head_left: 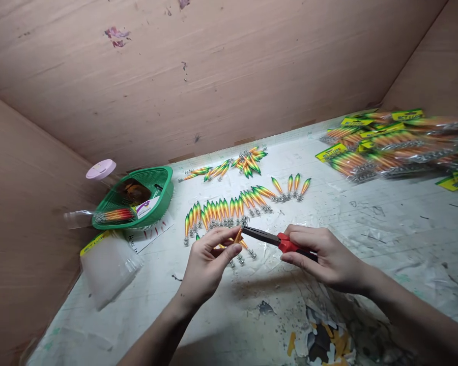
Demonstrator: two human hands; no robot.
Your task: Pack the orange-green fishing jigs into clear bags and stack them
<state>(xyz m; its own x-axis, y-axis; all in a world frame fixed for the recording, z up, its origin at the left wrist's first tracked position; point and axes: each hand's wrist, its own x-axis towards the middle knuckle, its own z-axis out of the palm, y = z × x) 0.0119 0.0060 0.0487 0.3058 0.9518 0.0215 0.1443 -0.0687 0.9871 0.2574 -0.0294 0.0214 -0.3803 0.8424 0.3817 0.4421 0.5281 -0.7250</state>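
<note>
A: Where to look first?
B: At the orange-bodied squid jig (238, 235), near the centre, pinched between thumb and fingers of the left hand (211, 262).
A: And the right hand (320, 254)?
B: Wrapped around the red-handled pliers (260, 235), aimed in from 3 o'clock, tips right at the jig's upper end. Biting or merely touching? Too small to tell.
A: Outward from there, with the held jig as hub?
B: From 9 through 12 to 2 o'clock, a long row of green, yellow and orange jigs (212, 209), hooks nearest the hands. Beyond, at 12, loose piles of jigs (254, 166) in the same colours.
A: Done so far?
B: Plenty, judging by the bagged packs (389, 140) heaped farther out at 2. Left, seemingly: row and piles, all unbagged.
A: And the other side?
B: At 10, a green basket (165, 195); between 8 and 9, clear bags (109, 272) on the white surface (400, 229), apparently unfilled.
</note>
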